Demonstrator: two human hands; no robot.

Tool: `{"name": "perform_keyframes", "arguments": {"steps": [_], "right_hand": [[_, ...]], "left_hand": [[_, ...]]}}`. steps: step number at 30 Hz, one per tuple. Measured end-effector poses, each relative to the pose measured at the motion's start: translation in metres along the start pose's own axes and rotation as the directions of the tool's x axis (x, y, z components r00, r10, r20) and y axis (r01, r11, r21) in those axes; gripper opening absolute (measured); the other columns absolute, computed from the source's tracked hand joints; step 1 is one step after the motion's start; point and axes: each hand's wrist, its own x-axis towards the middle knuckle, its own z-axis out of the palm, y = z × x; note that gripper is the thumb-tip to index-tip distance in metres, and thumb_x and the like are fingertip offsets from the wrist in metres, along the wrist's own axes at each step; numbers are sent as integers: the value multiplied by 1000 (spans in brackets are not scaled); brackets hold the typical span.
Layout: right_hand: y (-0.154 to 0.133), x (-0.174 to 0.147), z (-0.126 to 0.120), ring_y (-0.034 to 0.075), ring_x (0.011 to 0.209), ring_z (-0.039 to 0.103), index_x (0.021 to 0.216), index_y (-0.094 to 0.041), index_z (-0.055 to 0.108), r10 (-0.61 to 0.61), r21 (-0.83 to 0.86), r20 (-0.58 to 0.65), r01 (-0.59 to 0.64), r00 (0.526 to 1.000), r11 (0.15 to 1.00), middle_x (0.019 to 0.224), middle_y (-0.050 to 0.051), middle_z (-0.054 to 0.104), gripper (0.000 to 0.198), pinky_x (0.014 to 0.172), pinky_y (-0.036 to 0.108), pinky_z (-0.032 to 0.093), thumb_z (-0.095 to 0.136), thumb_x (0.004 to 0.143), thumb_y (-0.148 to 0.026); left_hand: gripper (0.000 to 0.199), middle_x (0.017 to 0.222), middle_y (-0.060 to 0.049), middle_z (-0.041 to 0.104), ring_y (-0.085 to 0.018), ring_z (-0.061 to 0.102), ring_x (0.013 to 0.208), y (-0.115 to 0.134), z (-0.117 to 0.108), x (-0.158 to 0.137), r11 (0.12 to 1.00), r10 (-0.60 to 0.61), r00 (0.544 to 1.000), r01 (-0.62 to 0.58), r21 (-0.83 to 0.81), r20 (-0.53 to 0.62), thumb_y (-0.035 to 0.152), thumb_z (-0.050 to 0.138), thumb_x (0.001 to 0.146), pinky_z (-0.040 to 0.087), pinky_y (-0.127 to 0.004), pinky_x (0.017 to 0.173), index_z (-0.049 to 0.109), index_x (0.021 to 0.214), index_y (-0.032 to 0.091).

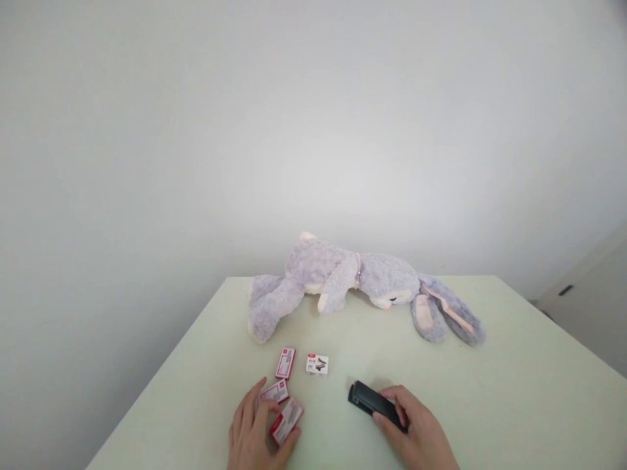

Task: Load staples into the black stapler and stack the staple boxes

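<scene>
While the left hand [255, 434] lies flat on the table [514, 391], its fingers and thumb close around a red staple box [287, 421], pinched at the box's near end. Second box [275, 391] sits just under the fingertips, touching. Third box [285, 363] and a white box [317, 364] lie just beyond the fingers, apart. Right hand [416, 434] wraps the rear of a black stapler [375, 401], nose poking out past the fingers. Plush rabbit [353, 281] lies well beyond both.

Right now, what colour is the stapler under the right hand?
Black. The stapler shows best in the head view, under the right hand.
</scene>
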Motion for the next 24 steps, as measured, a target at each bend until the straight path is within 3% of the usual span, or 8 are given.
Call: {"name": "perform_keyframes", "arguments": {"steps": [3, 7, 11, 16, 21, 24], "right_hand": [[0, 0, 0, 18, 70, 59, 106, -25, 68, -4, 5, 10, 4, 1000, 1000, 75, -2, 60, 27, 66, 26, 42, 57, 88, -41], [6, 2, 4, 18, 71, 60, 108, -26, 68, -10, 5, 20, 10, 1000, 1000, 76, -2, 62, 29, 66, 25, 43, 56, 89, -44], [11, 2, 7, 18, 71, 61, 110, -26, 67, 1, -3, 22, -1, 1000, 1000, 76, -2, 61, 31, 67, 26, 44, 55, 90, -47], [4, -1, 5, 19, 69, 61, 109, -25, 67, 46, -28, -13, -46, 999, 999, 72, -2, 59, 33, 65, 27, 43, 55, 88, -47], [5, -1, 5, 19, 60, 58, 105, -26, 68, 134, -35, -66, -137, 989, 990, 61, -5, 51, 34, 58, 28, 38, 57, 87, -53], [8, 1, 8, 19, 57, 57, 106, -26, 65, 130, -5, -105, -131, 986, 991, 60, -6, 49, 36, 56, 27, 36, 57, 86, -55]], "left_hand": [[36, 149, -11, 55, -34, 57, 128, -13, -6, 10, 995, 31, 993, -19, -103, 114, 47, 77, 74, 52, -51, 102, 66, 101, 25], [48, 130, -12, 67, -32, 64, 118, -10, -11, 17, 987, -26, 976, 60, -152, 217, 45, 71, 79, 54, -49, 100, 63, 121, 23], [72, 135, -13, 58, -32, 60, 122, -7, -7, 15, 988, -71, 980, 95, -126, 186, 42, 69, 80, 52, -50, 104, 47, 148, 27], [70, 136, -12, 54, -31, 58, 121, -3, 7, 20, 995, -81, 988, 88, -50, 130, 49, 64, 87, 50, -52, 103, 44, 153, 32], [66, 161, -9, 40, -31, 41, 145, 20, 13, 38, 999, 19, 992, -14, -36, 126, 44, 53, 98, 41, -52, 113, 30, 159, 32], [68, 166, -5, 36, -26, 35, 151, 33, 15, 43, 993, 115, 979, -110, -41, 169, 38, 49, 101, 37, -49, 118, 19, 162, 35]]}}
